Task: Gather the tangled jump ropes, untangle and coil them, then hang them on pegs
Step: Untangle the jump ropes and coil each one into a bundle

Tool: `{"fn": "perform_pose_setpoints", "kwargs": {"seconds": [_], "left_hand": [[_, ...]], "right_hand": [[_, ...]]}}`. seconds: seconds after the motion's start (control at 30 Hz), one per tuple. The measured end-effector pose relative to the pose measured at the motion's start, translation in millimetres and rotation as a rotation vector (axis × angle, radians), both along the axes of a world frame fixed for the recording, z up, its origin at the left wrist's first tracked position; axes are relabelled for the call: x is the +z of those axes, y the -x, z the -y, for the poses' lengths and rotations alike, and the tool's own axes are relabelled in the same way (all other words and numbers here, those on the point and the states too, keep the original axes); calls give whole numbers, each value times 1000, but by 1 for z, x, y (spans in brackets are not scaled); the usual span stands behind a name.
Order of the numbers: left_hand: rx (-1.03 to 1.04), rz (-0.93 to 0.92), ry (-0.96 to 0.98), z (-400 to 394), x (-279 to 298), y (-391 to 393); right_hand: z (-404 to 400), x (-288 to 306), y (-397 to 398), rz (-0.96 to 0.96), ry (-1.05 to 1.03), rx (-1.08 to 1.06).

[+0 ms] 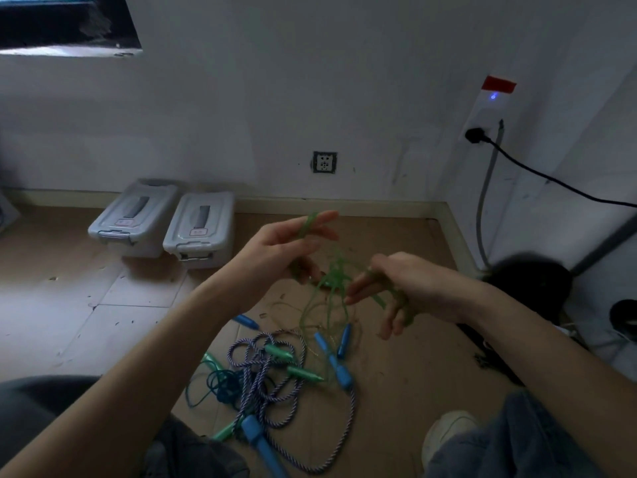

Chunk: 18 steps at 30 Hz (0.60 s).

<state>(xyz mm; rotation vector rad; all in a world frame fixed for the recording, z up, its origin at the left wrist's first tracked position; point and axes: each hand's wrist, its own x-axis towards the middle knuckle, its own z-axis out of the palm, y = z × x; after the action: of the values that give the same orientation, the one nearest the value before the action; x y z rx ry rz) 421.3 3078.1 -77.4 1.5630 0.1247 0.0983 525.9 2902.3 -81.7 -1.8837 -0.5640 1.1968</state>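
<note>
Untangling stage, green rope in hand; other ropes not yet sorted, no pegs in view.

Item: translucent green jump rope [331, 288]. Held in the air between both hands, above the floor [69, 305]; its loops hang down towards the pile below. A knotted cluster sits in the gap between the hands, slightly nearer the right.

Left hand [286, 243]: raised, the higher of the two. A loop of the green rope is draped over the extended fingers [320, 219], and a further strand appears to be held lower, by the thumb and curled fingers; blur makes the exact grip uncertain.

Right hand [396, 284]: lower, palm down, fingers loosely curled with green strands wound round them; the index finger points left at the cluster.

Key relation: the rope runs roughly left to right between the hands, the tangle lying just off the right fingertips. Judgement: the right hand is better placed to pick at the knot while the left keeps tension.

Remaining stock, floor between the knees: purple-and-white braided rope [262, 374], dark teal rope [220, 382], blue handles [331, 353], green handles [303, 372], all intertwined.

Surroundings: two grey lidded storage boxes [165, 222] against the far wall, wall socket [324, 162] above the skirting.
</note>
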Motion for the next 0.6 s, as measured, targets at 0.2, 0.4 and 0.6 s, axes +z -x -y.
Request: {"fn": "perform_pose_setpoints", "kwargs": {"seconds": [0.2, 0.4, 0.6], "left_hand": [[190, 59, 187, -4, 6, -1], [35, -69, -212, 20, -9, -2], [111, -220, -264, 23, -25, -7]], "right_hand": [[3, 2, -14, 313, 77, 87], [-3, -1, 4, 388, 175, 292], [-14, -2, 18, 961, 101, 179]]}}
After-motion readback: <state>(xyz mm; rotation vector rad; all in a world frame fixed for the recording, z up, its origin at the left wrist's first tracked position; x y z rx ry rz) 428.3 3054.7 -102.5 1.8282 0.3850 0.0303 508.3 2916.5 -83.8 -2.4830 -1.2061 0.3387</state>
